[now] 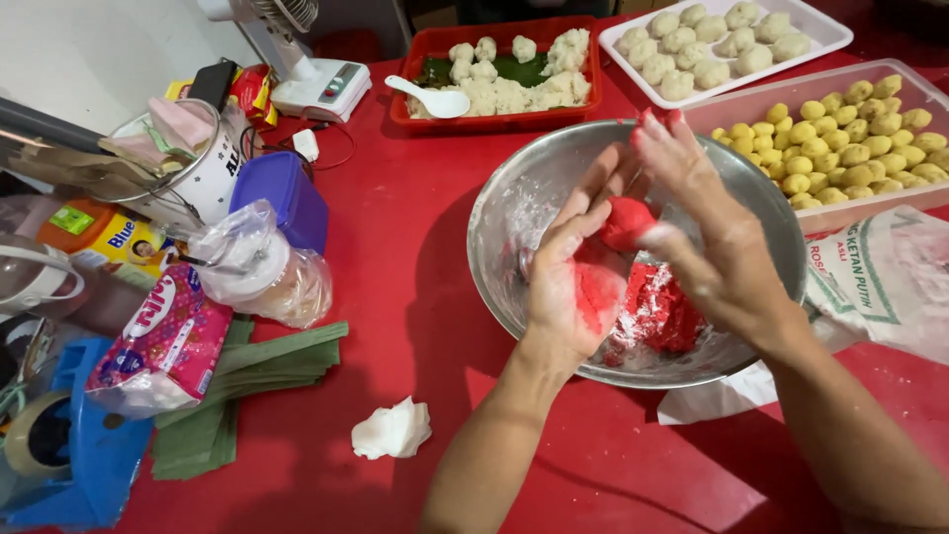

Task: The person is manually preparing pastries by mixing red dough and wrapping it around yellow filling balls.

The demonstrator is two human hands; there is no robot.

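Note:
A small lump of red dough (627, 222) sits between my two palms above a steel bowl (514, 213). My left hand (573, 277) lies underneath, palm up and stained red. My right hand (707, 222) presses on the lump from above, fingers stretched out, fingertips red. More red dough (660, 314), dusted with white flour, lies in the bottom of the bowl.
A clear tub of yellow balls (850, 138), a white tray of pale balls (712, 44) and a red tray with white filling and a spoon (494, 74) stand behind the bowl. A flour bag (880, 277) lies right. Green leaf strips (247, 381), bags and containers crowd the left.

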